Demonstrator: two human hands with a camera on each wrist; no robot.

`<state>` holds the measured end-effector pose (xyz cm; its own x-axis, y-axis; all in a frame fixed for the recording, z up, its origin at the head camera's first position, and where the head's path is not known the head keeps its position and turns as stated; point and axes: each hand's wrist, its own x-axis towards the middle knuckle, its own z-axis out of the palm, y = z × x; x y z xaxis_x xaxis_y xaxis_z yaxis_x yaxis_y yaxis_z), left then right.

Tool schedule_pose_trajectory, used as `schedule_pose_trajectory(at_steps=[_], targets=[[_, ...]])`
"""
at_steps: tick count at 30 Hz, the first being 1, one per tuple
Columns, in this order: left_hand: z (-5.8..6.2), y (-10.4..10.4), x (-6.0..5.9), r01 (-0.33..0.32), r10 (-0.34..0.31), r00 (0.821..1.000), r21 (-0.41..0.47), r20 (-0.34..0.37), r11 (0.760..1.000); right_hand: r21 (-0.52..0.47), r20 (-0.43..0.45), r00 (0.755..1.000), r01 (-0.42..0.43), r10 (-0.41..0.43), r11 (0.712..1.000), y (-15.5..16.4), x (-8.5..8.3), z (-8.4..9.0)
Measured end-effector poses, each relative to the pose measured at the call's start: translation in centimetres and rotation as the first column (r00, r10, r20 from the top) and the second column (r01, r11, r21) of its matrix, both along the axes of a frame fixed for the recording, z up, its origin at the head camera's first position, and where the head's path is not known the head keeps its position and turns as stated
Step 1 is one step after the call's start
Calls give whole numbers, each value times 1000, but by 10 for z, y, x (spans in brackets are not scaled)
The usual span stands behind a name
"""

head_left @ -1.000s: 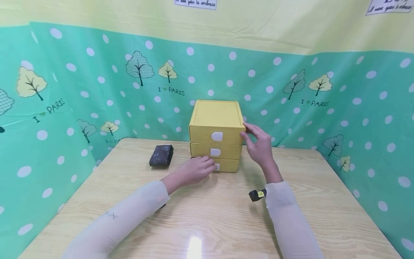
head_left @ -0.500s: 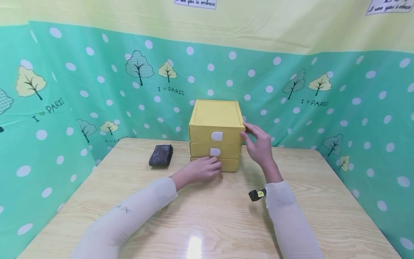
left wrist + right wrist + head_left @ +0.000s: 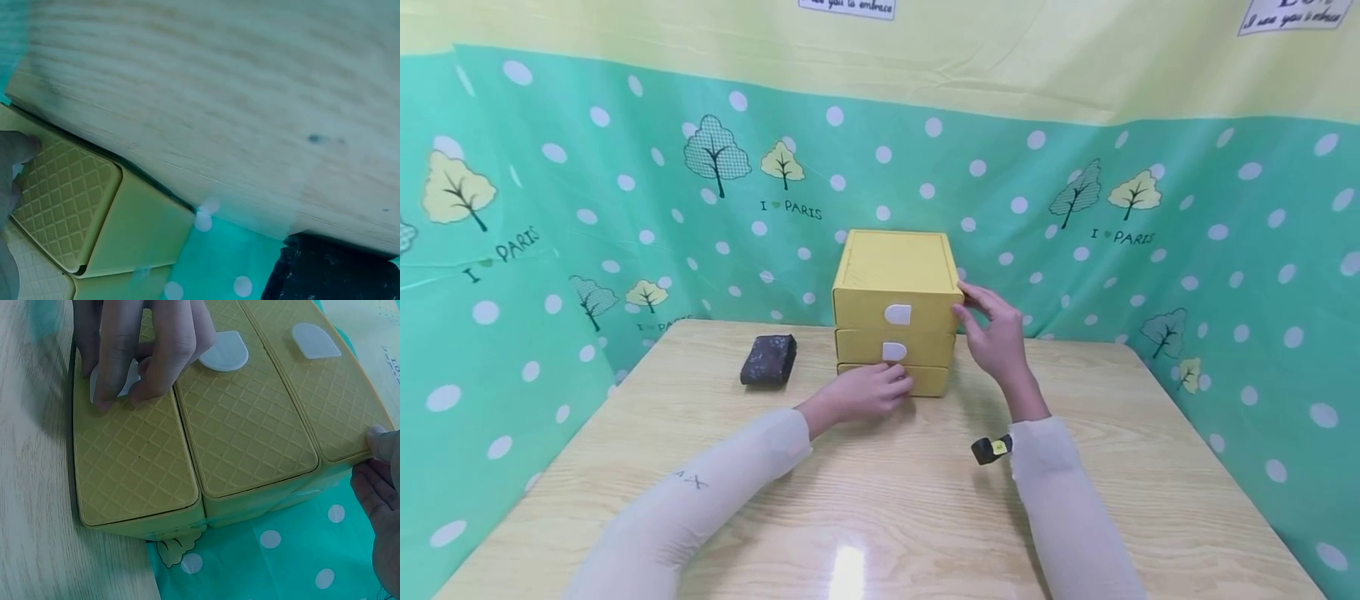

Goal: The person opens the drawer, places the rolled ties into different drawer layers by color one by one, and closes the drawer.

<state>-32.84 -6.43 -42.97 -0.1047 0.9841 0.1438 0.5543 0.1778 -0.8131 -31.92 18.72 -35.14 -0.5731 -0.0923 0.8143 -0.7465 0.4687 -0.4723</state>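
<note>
**Two hands on the yellow drawer box**

The left hand (image 3: pixel 871 390) curls its fingers (image 3: pixel 134 356) around the white tab handle (image 3: pixel 119 380) of the bottom drawer (image 3: pixel 134 462), pinching it. The right hand (image 3: pixel 996 333) rests relaxed fingertips (image 3: pixel 381 440) against the upper right corner of the yellow plastic three-drawer box (image 3: pixel 895 308), gripping nothing. The box stands at the far middle of the light wooden table (image 3: pixel 880 500), all drawers closed. A dark speckled pouch (image 3: pixel 768 359) lies left of it, apart.

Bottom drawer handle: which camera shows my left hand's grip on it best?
Right wrist view: the left hand pinches the white handle of the bottom drawer, close up. In the head view the hand hides the handle. The left wrist view shows only a drawer corner.
</note>
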Motion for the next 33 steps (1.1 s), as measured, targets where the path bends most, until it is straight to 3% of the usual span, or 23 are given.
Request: schedule_pose_trajectory(at_steps=[13,33], targets=[[-2,1,-4,-31,31,999,-28,-9,999,-20,-2,1000,-17,17,1000,-1,-4,0],[1,4,5,-22,19,998,-36,-61,999,-16,5,1000,-11,12,1000,-1,0,-1]])
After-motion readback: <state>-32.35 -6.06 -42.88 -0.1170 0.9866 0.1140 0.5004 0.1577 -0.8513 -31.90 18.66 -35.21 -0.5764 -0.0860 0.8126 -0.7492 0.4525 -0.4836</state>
